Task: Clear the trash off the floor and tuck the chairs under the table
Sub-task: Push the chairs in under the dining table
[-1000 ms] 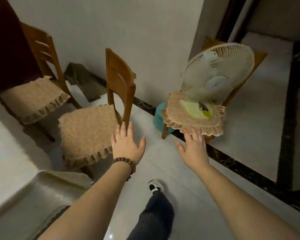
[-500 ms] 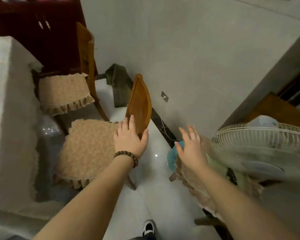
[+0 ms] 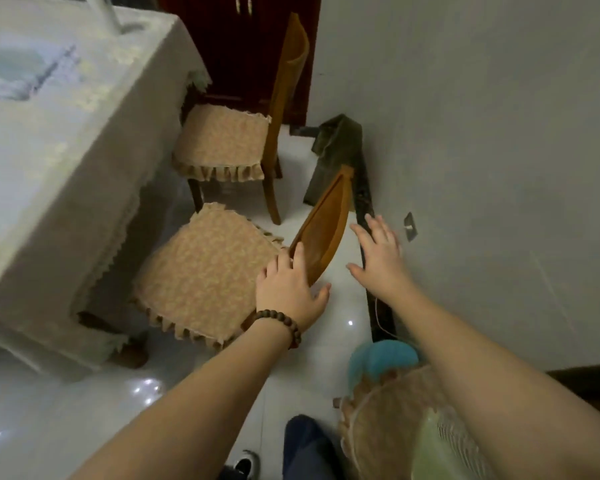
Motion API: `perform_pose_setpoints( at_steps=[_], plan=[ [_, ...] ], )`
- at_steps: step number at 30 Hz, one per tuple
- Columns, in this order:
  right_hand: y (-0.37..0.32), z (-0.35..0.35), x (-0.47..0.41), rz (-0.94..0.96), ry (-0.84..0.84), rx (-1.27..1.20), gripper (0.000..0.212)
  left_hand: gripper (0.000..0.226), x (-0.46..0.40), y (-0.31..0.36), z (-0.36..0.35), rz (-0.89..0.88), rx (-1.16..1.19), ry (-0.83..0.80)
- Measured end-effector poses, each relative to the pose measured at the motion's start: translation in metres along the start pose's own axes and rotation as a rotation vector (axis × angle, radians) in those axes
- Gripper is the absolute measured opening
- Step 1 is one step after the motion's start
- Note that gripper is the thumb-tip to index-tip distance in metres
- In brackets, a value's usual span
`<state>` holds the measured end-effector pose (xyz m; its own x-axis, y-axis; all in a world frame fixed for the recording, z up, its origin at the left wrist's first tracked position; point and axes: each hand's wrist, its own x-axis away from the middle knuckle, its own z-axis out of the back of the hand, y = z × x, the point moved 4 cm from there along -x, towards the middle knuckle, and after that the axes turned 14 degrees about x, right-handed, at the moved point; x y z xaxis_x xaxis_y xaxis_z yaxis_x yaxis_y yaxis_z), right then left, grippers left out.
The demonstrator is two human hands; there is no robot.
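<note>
The near wooden chair (image 3: pixel 326 230) has a tan frilled cushion (image 3: pixel 205 271), and the seat's front reaches the hanging hem of the cloth-covered table (image 3: pixel 66 150) on the left. My left hand (image 3: pixel 288 285) grips the near end of its backrest, fingers on the seat side and thumb on the other. Just right of the backrest, my right hand (image 3: pixel 378 258) hovers with fingers spread, touching nothing. Behind it, a second cushioned chair (image 3: pixel 222 140) stands at the table's far corner, mostly outside the cloth. I see no trash on the floor.
A third cushioned chair (image 3: pixel 378 427) carrying a fan (image 3: pixel 440 445) stands at bottom right, with a teal object (image 3: pixel 381 358) behind it. A dark green object (image 3: pixel 336 150) leans against the wall. A dark cabinet (image 3: pixel 239 46) stands at the back. My leg (image 3: pixel 309 445) is at the bottom.
My left hand went from hovering to gripping the near chair's backrest, and the seat now sits closer to the table. My right hand left the fan chair and came up beside the backrest.
</note>
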<state>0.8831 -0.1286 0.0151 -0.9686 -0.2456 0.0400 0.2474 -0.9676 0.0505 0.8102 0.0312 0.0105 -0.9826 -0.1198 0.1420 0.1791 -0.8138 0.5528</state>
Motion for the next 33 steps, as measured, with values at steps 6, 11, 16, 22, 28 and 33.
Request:
perform_pose_setpoints(
  at_steps=[6,11,16,22,28,33],
  plan=[
    [0.01,-0.021,-0.074,0.323,0.022,0.153,0.084,0.061,-0.011,-0.002,-0.028,0.096,-0.187,-0.076],
    [-0.003,-0.035,-0.106,0.667,0.055,0.372,0.074,0.037,-0.01,-0.002,-0.025,0.095,-0.276,-0.113],
    [-0.015,-0.019,-0.119,0.882,0.042,0.36,0.03,0.037,-0.015,-0.009,-0.022,0.093,-0.305,-0.15],
    [-0.055,-0.022,-0.101,1.08,0.071,0.347,0.018,0.04,0.011,-0.058,0.003,0.068,-0.362,-0.152],
    [-0.122,-0.021,-0.088,1.155,0.08,0.32,0.005,0.025,0.032,-0.128,0.05,0.074,-0.39,-0.109],
    [-0.159,-0.008,-0.113,1.152,0.066,0.395,0.006,0.028,0.021,-0.154,0.074,0.106,-0.397,-0.028]
  ],
)
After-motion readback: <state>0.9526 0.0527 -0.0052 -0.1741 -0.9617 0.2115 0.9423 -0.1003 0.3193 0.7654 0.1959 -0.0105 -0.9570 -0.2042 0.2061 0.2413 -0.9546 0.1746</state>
